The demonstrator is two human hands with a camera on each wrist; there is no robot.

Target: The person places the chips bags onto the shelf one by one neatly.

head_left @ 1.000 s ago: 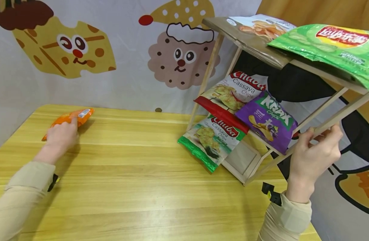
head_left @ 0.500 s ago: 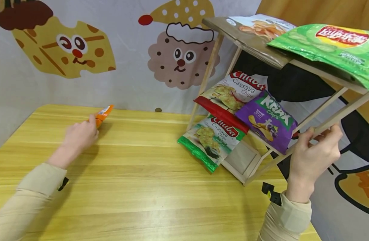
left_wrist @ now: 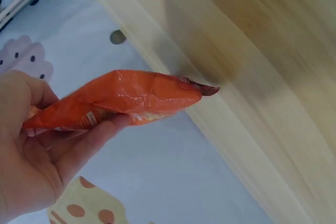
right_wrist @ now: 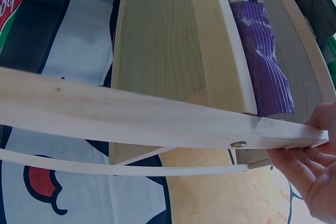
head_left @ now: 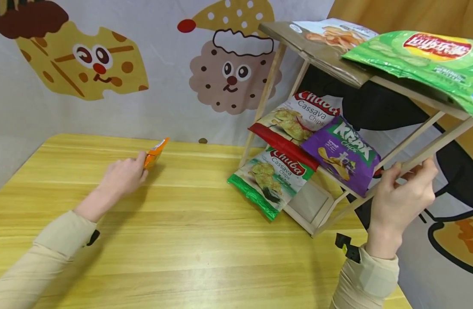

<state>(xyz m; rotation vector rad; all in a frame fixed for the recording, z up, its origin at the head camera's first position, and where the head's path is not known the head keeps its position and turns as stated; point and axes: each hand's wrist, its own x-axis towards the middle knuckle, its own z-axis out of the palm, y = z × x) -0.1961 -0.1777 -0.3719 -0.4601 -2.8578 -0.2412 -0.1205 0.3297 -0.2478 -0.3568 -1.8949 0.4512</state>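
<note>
My left hand [head_left: 124, 174] pinches an orange snack bag [left_wrist: 131, 95] between thumb and fingers; in the head view the bag is seen nearly edge-on above the left half of the table. On the right, my right hand [head_left: 404, 201] grips a side post [right_wrist: 199, 116] of the wooden shelf rack [head_left: 423, 152], thumb on one side and fingers on the other. Nearest to that hand is a purple Krax chips bag [head_left: 342, 154] on the middle shelf. Beside it leans a red-and-white Chuba cassava chips bag [head_left: 294, 120]. A green-and-white Chuba bag [head_left: 273, 180] sits lower down.
On top of the rack lie a green Lay's bag [head_left: 426, 56], a brown bag [head_left: 317, 47] and a white-labelled one. The wooden table [head_left: 190, 240] meets a cloth backdrop [head_left: 163, 111] with cartoon snacks along its far edge.
My left hand has moved right across the table with the orange snack bag, which has turned from showing its broad face to nearly edge-on. My right hand stays on the rack's post.
</note>
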